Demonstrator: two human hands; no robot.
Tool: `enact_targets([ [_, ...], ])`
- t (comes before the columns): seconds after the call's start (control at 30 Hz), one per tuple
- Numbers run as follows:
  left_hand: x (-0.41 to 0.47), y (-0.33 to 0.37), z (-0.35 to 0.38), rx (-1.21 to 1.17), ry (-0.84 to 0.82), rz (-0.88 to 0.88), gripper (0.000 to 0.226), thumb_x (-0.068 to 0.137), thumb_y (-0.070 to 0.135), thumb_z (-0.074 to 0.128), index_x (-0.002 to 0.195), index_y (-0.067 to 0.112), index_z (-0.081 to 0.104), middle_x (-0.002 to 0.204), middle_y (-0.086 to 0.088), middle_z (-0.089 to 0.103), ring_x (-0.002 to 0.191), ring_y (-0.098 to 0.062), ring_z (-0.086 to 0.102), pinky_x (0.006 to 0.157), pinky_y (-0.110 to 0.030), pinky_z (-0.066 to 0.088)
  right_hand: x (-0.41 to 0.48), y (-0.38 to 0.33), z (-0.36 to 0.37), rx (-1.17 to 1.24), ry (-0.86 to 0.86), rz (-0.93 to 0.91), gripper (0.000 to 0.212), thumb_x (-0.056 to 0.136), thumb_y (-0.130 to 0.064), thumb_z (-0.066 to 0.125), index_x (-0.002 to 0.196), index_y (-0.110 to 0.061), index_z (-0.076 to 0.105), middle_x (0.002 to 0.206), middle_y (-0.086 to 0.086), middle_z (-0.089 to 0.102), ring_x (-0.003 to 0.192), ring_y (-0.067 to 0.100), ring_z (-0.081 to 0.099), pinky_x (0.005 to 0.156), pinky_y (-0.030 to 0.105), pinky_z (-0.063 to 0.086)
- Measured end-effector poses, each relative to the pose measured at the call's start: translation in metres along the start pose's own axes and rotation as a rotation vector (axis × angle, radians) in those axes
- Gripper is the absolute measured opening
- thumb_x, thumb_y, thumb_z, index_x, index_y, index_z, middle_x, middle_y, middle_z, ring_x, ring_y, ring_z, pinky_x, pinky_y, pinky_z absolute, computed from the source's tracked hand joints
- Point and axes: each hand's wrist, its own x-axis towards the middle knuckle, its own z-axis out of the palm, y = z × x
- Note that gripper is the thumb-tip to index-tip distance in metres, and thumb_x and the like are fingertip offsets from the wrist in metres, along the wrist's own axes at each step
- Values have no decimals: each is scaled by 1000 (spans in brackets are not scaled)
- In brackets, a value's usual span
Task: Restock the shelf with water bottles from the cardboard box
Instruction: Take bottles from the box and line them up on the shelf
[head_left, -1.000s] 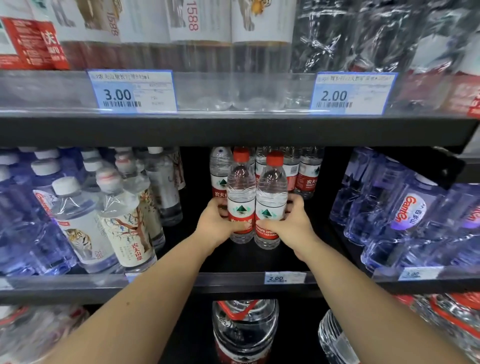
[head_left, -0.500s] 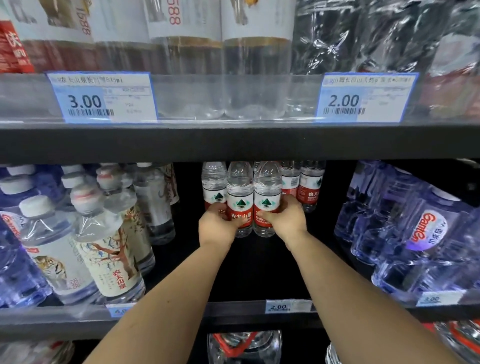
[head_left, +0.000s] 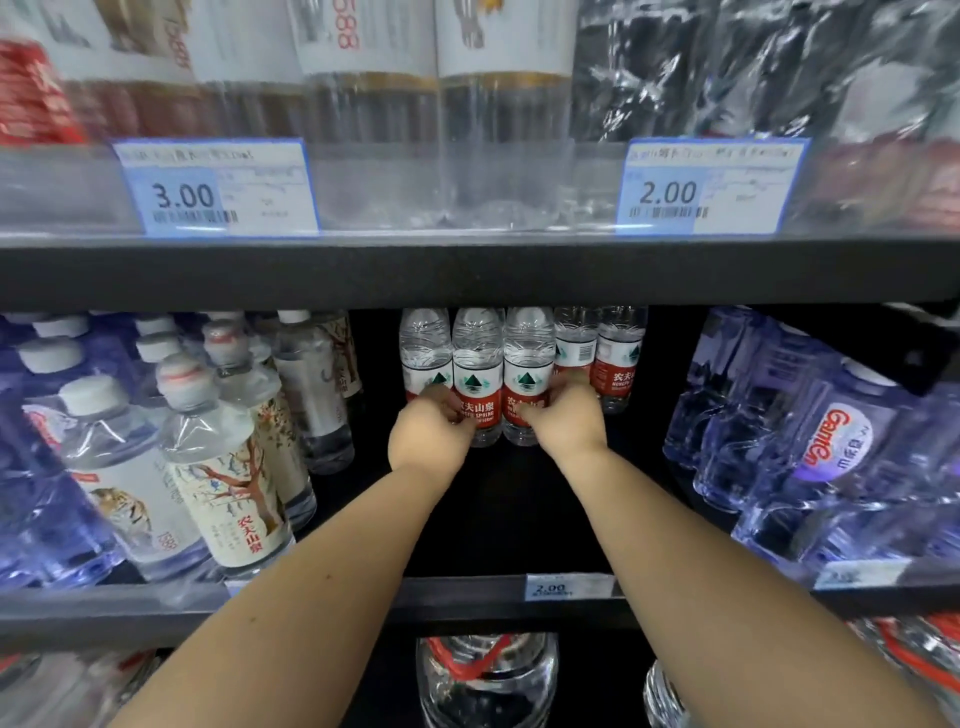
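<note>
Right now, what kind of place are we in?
Probably a shop's drinks aisle: black metal shelves packed with clear plastic water bottles with red labels, and blue-edged paper price tags reading 3.00 and 2.00.

- The light is even and fairly bright, coming from above and in front; the forearms are lit flat, with no hard shadows.
- The back of the middle shelf (head_left: 498, 519) falls into near-black shade.
- Glare streaks the shrink-wrapped packs (head_left: 727, 67) at the top right corner.
- Motion blur smears the upper row and the price tags (head_left: 213, 187); only the big digits are readable.
- Sharpest are the red-labelled bottles (head_left: 478, 374) gripped between the left hand (head_left: 431, 436) and the right hand (head_left: 566, 423).
- Wide-angle distortion bows the upper shelf (head_left: 467, 270) edge and stretches the blue packs (head_left: 831, 441), which are soft and violet-tinted, towards the side edges.
</note>
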Motion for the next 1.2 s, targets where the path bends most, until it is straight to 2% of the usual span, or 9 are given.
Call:
enact_targets([
  [0.2,-50,29,-70,281,-24,234,25,80,23,68,105,24,66,108,-5,63,106,-29,56,89,-42,49,-77,-35,-48,-178,-85,-177,32,73,-24,78,96,-28,56,102,-4,61,103,19,56,87,38,51],
  [0.4,-144,37,-118,469,-12,363,25,83,26,59,107,20,61,107,-4,60,105,-30,52,86,-42,45,-199,-50,-86,-343,-154,-370,25,80,-23,70,103,-20,60,99,-6,58,105,18,46,88,33,43],
  [0.5,-208,17,-115,499,-42,392,28,82,24,59,110,23,61,108,-2,60,105,-29,52,84,-40,40,-259,-28,-82,-393,-183,-383,28,80,-23,69,106,-20,60,103,-2,61,107,21,48,91,36,44],
  [0.6,-269,-23,-100,515,-113,388,24,82,25,59,106,22,62,104,-2,61,101,-30,54,80,-40,39,-309,9,-73,-426,-246,-286,29,81,-23,67,108,-20,61,108,1,61,110,23,47,93,38,44],
  [0.7,-325,-71,-77,538,-171,311,22,79,25,60,101,21,64,99,-3,61,98,-31,55,79,-40,38,-349,53,-64,-438,-275,-189,28,80,-22,68,107,-18,62,108,3,63,108,25,49,88,38,46],
  [0.8,-374,-117,-55,600,-312,163,31,84,27,56,114,22,59,114,-2,59,110,-29,50,90,-43,37,-384,100,-51,-462,-342,-72,26,81,-23,67,106,-19,62,106,1,64,105,24,50,85,37,47],
  [0.97,-434,-187,-11,641,-443,-185,39,89,33,55,125,20,50,126,-5,53,121,-29,45,97,-43,37,-440,184,-11,-362,-342,343,22,78,-25,74,96,-25,62,92,-2,64,93,21,62,77,30,52],
  [1.07,-456,-225,21,672,-508,-355,57,91,37,54,142,17,38,138,-6,48,126,-29,43,99,-44,37,-468,238,16,-285,-342,515,34,79,-15,74,111,-10,64,106,6,68,98,24,64,79,23,47],
  [1.2,-464,-257,44,560,-481,-563,55,89,34,58,139,17,41,133,-10,49,122,-31,45,98,-43,39,-483,279,41,-295,-362,639,40,80,-25,71,117,-15,61,112,8,64,99,27,62,84,31,52],
])
